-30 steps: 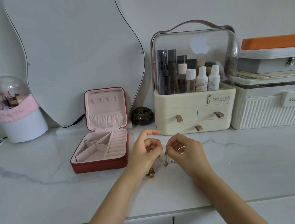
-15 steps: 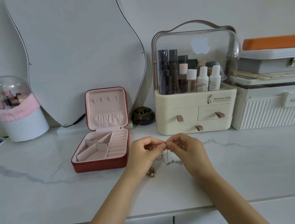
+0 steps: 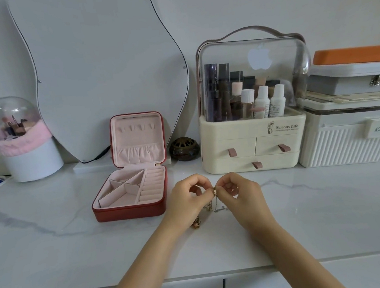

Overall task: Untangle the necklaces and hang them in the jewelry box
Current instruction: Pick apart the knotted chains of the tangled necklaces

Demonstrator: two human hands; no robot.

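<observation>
Both hands meet above the counter: left hand [image 3: 189,196] and right hand [image 3: 237,191] each pinch the necklaces [image 3: 215,200] at one point, fingertips nearly touching, remaining fingers curled. Chains dangle tangled below the pinch; a pendant [image 3: 196,224] rests on the marble counter [image 3: 55,247]. Judged: untangling underway, nothing hung. Jewelry box [image 3: 131,195] sits open just left, its lid hooks [image 3: 136,127] bare.
</observation>
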